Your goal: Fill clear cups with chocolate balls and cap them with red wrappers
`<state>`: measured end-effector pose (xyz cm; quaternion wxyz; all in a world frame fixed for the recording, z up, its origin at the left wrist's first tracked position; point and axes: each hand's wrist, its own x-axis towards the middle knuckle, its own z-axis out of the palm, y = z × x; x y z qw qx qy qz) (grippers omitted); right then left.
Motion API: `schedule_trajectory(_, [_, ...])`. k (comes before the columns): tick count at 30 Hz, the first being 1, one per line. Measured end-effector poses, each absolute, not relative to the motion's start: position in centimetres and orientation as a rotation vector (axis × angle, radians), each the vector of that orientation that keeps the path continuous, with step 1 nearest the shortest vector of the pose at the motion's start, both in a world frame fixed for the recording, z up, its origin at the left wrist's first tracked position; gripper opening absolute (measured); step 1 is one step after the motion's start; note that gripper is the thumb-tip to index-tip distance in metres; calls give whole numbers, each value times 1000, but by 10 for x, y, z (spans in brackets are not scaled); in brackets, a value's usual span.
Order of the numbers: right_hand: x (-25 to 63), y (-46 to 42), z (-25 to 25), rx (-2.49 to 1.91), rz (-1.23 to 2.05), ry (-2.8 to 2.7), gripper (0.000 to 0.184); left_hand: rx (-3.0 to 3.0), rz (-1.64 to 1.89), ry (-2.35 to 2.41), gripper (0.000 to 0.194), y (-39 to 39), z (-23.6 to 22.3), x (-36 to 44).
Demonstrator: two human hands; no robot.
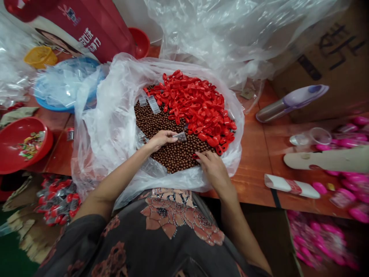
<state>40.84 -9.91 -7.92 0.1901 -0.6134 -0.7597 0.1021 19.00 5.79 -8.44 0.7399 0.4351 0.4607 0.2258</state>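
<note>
In the head view a plastic-lined heap of small brown balls (175,163) lies before me, with many red plastic caps (193,100) piled on its far right part. My left hand (160,141) is closed, pinching a small clear plastic case (181,136) between thumb and fingers just above the balls. Over the near right of the heap, my right hand (212,166) pinches one red plastic cap (196,156), mostly covered by its fingertips. The two hands are apart. More clear cases (153,104) rest on the balls at the far left.
White plastic sheeting (112,100) surrounds the heap. To the left are a blue basin (52,105) of clear bags and a red bowl (43,154) of small colourful pieces. A purple-handled tool (300,98), a white tube (291,186) and pink items (357,181) lie to the right.
</note>
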Motion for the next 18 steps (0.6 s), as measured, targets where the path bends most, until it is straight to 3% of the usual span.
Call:
schedule_trajectory(11, [391, -83, -58, -1628, 760, -1281, 35, 1020, 658, 904, 35, 25, -54, 181])
schedule_trajectory(18, [370, -56, -43, -1360, 1024, -1168, 37, 916, 755, 884, 40, -1, -40, 173])
